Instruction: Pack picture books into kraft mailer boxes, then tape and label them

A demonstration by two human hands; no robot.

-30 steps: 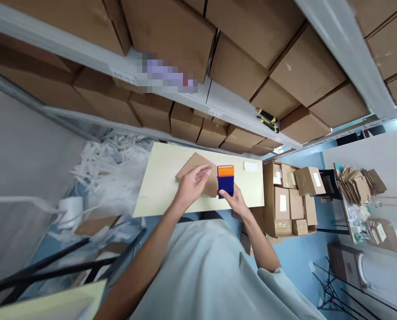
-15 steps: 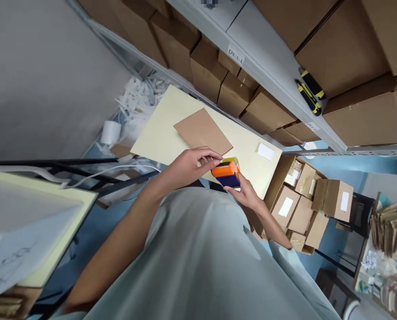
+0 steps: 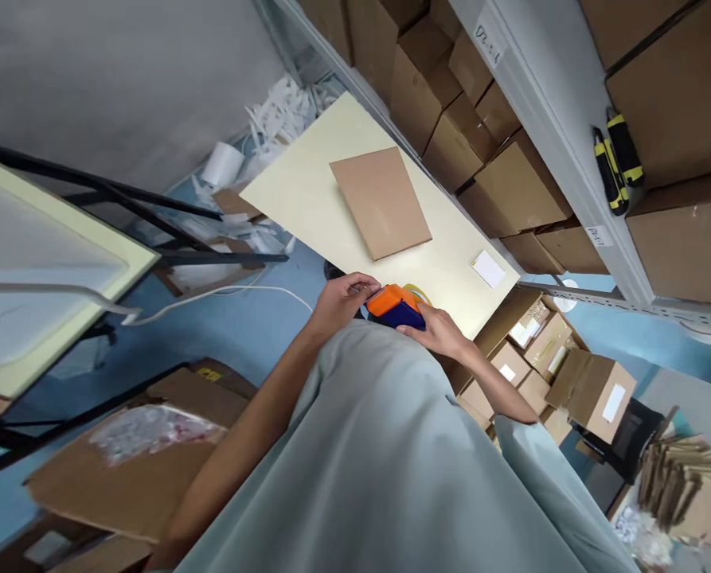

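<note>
Head view. The right hand point(image 3: 439, 330) is grasping the device point(image 3: 396, 306) at its right end, between the shirt point(image 3: 384, 438) and the table's point(image 3: 301, 187) near edge. The left hand point(image 3: 341, 302) is holding its fingertips at the left end; whether they are gripping cannot be told. The device is looking light, stiff and smooth, its blue sides offering a likely hold. Cardboard point(image 3: 382, 203) is occupying mid-table, leaving open surface leftward; the shelf point(image 3: 540, 103) is bounding the far edge.

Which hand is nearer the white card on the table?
Right. Right hand is below and left of the white card in view; left hand is much farther left.
</note>
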